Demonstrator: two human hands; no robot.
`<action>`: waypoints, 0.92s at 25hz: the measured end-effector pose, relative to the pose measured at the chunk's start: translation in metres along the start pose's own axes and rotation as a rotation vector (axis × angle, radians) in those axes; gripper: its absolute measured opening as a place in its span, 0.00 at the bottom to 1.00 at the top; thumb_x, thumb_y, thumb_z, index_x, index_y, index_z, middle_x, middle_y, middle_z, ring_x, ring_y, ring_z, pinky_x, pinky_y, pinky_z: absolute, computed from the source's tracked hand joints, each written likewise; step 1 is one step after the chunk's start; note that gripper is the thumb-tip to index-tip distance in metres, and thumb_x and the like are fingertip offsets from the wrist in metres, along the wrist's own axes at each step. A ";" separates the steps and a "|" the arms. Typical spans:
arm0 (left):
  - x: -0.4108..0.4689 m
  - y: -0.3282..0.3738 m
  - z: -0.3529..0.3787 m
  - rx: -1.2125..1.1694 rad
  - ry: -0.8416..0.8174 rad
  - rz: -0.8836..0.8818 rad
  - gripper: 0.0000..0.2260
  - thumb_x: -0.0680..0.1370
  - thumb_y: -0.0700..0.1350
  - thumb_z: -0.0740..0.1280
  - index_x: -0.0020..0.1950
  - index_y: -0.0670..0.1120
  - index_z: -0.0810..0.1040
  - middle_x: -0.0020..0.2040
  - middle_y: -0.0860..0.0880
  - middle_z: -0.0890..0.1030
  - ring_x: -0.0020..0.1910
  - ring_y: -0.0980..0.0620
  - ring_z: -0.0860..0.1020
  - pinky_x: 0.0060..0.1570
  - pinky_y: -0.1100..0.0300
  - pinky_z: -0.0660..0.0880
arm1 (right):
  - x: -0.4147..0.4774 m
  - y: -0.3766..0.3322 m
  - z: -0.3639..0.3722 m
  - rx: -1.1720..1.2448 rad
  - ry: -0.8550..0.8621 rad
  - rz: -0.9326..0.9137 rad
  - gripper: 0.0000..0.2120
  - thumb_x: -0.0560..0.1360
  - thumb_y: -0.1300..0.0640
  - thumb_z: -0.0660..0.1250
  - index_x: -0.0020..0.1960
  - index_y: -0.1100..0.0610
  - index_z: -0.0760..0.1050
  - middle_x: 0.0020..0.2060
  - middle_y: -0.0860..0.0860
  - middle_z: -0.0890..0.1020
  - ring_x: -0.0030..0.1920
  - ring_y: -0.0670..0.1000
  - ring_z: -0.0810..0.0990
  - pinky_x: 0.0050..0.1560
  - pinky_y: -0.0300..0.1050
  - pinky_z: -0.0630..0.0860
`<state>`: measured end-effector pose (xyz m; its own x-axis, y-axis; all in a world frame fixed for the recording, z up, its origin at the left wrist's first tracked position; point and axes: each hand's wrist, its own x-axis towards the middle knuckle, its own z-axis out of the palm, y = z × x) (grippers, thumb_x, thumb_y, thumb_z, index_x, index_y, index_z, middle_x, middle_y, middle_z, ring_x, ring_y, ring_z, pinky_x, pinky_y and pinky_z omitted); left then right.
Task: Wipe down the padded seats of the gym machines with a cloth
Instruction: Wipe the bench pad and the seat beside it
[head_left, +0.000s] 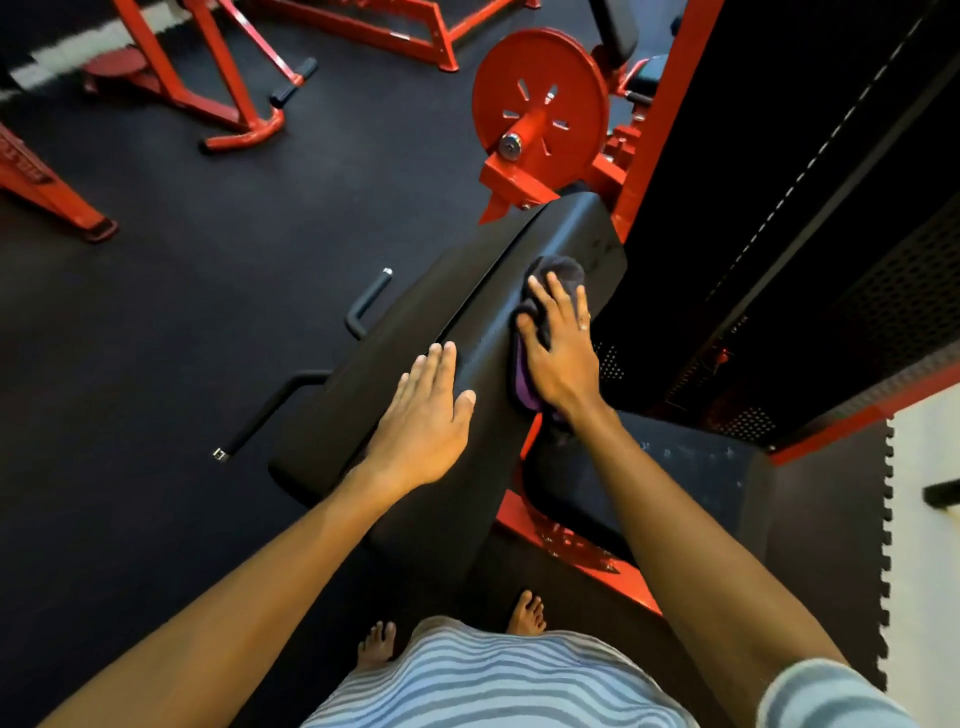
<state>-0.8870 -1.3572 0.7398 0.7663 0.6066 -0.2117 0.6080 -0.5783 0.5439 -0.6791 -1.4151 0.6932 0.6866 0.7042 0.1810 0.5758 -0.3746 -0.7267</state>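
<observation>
Now, wiping the pad (405, 322), mid-frame.
Left hand (423, 410) flat, fingers straight; right hand (558, 348) presses the cloth (558, 270), fingers spread.

This is a gym with strength machines. Red-painted steel machine frames (244, 135) stand on a black rubber floor (182, 312), a round red slotted metal disc (540, 104) sits on an axle beyond a long black padded seat (415, 332), and black bent grip bars (370, 301) jut out beside it. Dark interlocking foam mat tiles (831, 545) lie at the right.
</observation>
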 end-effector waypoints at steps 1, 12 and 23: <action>0.000 0.004 0.001 0.028 0.019 -0.024 0.29 0.87 0.53 0.50 0.83 0.47 0.41 0.83 0.47 0.43 0.82 0.52 0.42 0.80 0.55 0.41 | 0.007 -0.006 0.000 -0.052 -0.003 -0.034 0.24 0.83 0.40 0.58 0.78 0.40 0.65 0.80 0.40 0.61 0.82 0.52 0.45 0.79 0.62 0.56; 0.007 0.037 0.016 0.233 0.135 -0.194 0.31 0.85 0.55 0.52 0.83 0.41 0.45 0.83 0.41 0.49 0.82 0.46 0.49 0.81 0.50 0.49 | -0.002 0.007 0.003 -0.226 -0.095 -0.537 0.22 0.84 0.41 0.55 0.75 0.45 0.71 0.76 0.48 0.70 0.82 0.58 0.49 0.79 0.65 0.52; 0.005 0.044 0.035 0.575 0.264 -0.110 0.31 0.84 0.54 0.50 0.81 0.36 0.51 0.80 0.35 0.59 0.79 0.38 0.62 0.75 0.44 0.65 | -0.034 0.004 0.006 -0.097 -0.024 -0.328 0.24 0.83 0.41 0.58 0.78 0.44 0.66 0.81 0.47 0.59 0.83 0.54 0.44 0.79 0.64 0.54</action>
<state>-0.8488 -1.3989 0.7342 0.6609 0.7504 0.0059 0.7504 -0.6609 -0.0074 -0.7033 -1.4367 0.6801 0.4481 0.8100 0.3782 0.8046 -0.1810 -0.5656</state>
